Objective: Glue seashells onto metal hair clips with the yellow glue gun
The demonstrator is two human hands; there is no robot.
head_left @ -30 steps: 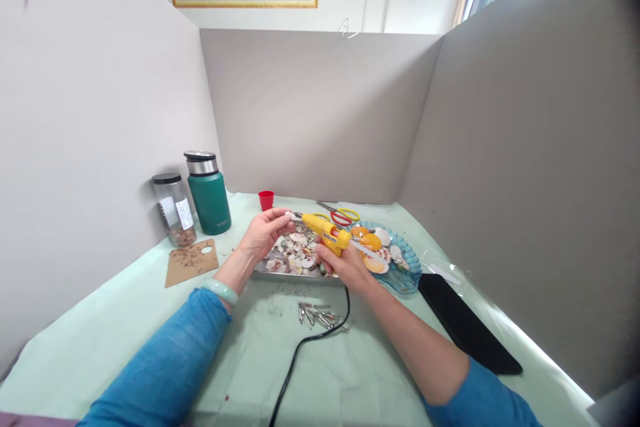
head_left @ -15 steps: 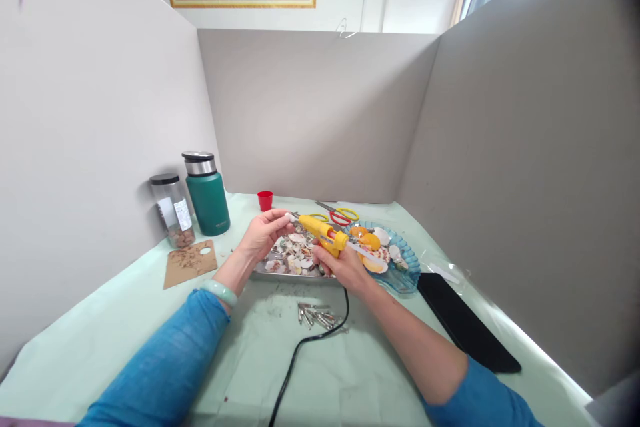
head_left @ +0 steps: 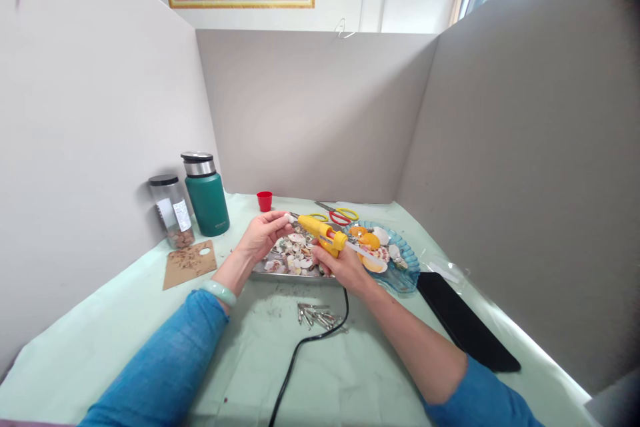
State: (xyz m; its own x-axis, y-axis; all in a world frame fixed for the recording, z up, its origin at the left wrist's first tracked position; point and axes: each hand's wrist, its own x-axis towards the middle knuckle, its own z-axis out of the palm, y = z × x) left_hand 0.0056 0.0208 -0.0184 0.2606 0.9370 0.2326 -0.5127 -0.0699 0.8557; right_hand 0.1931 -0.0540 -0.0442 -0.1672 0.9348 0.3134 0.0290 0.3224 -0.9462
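Observation:
My right hand (head_left: 340,267) is wrapped round a yellow hot glue gun (head_left: 323,232), its nozzle pointing left and a clear glue stick (head_left: 367,253) jutting from its back end. Between the thumb and fingers of my left hand (head_left: 263,235) is a small white shell (head_left: 289,218), right at the nozzle; whether the two touch I cannot tell. Both hands are above a metal tray (head_left: 295,277) filled with many small shells (head_left: 296,255). To the right of the tray, a blue scalloped dish (head_left: 409,260) holds larger orange and white shells (head_left: 371,240).
Silver metal clips (head_left: 317,315) lie in front of the tray, beside the gun's black cord (head_left: 300,347). On the left stand a green bottle (head_left: 207,203) and a clear jar (head_left: 173,213) behind a brown board (head_left: 189,265). Scissors (head_left: 343,215), a red cup (head_left: 265,201) and a black slab (head_left: 467,320) surround the tray.
The hands, glue gun and small white shell keep nearly the same positions. Only a very slight shift of the whole view shows.

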